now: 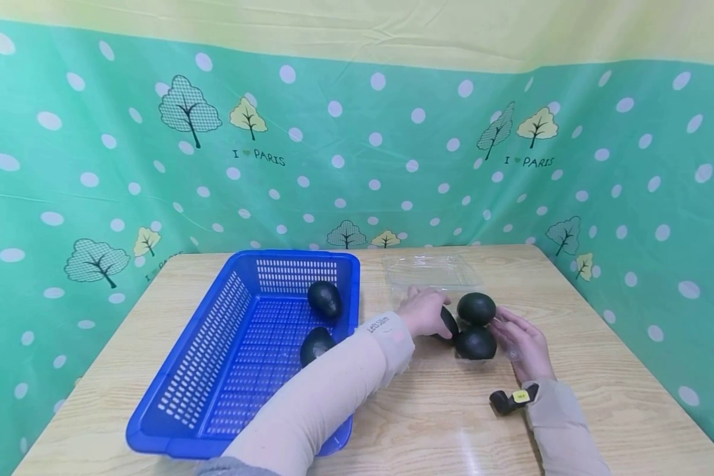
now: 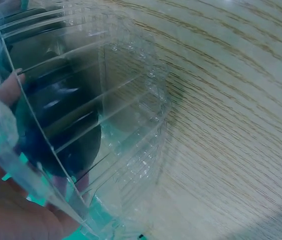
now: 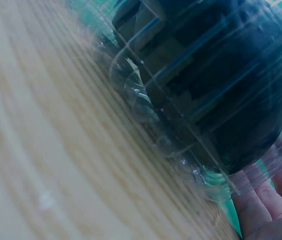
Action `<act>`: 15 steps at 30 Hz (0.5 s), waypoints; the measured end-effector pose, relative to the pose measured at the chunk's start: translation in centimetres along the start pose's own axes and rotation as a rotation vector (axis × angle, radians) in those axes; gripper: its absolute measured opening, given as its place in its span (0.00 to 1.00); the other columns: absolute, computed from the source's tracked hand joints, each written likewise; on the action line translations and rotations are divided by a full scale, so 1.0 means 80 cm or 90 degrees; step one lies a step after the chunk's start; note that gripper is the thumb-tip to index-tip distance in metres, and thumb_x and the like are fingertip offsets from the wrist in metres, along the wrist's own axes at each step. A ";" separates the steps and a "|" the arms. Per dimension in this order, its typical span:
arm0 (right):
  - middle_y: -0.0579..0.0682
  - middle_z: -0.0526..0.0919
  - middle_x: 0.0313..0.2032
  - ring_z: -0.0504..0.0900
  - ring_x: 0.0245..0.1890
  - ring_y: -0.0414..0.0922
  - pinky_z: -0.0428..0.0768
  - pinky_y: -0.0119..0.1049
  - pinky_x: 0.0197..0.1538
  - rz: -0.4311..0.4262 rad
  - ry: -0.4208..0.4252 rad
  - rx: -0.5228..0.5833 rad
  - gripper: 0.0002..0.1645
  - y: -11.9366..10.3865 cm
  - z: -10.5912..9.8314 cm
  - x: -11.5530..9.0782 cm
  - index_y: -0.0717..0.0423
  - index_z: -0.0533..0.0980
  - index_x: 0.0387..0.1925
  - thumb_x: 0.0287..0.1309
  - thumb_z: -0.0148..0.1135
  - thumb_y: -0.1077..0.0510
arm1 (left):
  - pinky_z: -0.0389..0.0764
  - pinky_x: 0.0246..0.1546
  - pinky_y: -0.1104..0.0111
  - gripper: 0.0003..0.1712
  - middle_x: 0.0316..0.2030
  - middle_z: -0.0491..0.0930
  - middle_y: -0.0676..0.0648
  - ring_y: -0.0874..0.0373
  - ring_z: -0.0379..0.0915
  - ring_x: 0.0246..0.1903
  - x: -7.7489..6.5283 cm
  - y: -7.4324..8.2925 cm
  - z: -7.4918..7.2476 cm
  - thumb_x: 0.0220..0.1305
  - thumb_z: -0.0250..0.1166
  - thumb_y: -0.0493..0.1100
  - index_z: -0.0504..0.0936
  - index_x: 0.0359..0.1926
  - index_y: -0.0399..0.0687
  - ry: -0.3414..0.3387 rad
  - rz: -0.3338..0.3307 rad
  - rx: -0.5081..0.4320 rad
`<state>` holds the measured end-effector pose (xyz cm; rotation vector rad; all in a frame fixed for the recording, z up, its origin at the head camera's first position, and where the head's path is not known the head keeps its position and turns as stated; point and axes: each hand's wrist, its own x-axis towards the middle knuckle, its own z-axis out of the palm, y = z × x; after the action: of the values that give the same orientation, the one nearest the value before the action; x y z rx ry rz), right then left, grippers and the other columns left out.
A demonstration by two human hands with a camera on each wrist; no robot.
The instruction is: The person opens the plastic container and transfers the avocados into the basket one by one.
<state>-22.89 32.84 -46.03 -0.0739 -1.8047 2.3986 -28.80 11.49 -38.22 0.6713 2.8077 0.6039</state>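
In the head view, my left hand point(image 1: 425, 313) grips a dark avocado point(image 1: 448, 323) at the left side of a clear plastic container point(image 2: 131, 100). Two more avocados sit to its right, a far one point(image 1: 476, 309) and a near one point(image 1: 475, 343). My right hand point(image 1: 525, 345) holds the container's right side, its fingers beside the avocados. Through the ribbed plastic, the left wrist view shows dark fruit with left-hand fingers around it. In the right wrist view, a large avocado point(image 3: 220, 90) lies behind the clear wall, with right-hand fingers point(image 3: 260, 200) against the plastic.
A blue basket point(image 1: 181, 370) stands to the left, with two avocados point(image 1: 324, 299) along its right side; my left forearm crosses its near right corner. A clear plastic lid or tray point(image 1: 431, 271) lies behind the hands. A patterned curtain point(image 1: 381, 158) closes off the table's back.
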 end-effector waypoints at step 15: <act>0.35 0.87 0.45 0.85 0.47 0.32 0.80 0.25 0.53 -0.006 -0.003 0.009 0.16 0.003 -0.001 0.002 0.43 0.83 0.46 0.70 0.54 0.65 | 0.64 0.62 0.69 0.41 0.56 0.80 0.52 0.59 0.72 0.56 -0.010 -0.001 -0.004 0.45 0.81 0.45 0.76 0.63 0.52 -0.021 0.041 0.086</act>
<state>-23.02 32.90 -46.28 -0.0579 -1.7860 2.4064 -28.21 10.90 -37.94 0.7908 2.8248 0.4120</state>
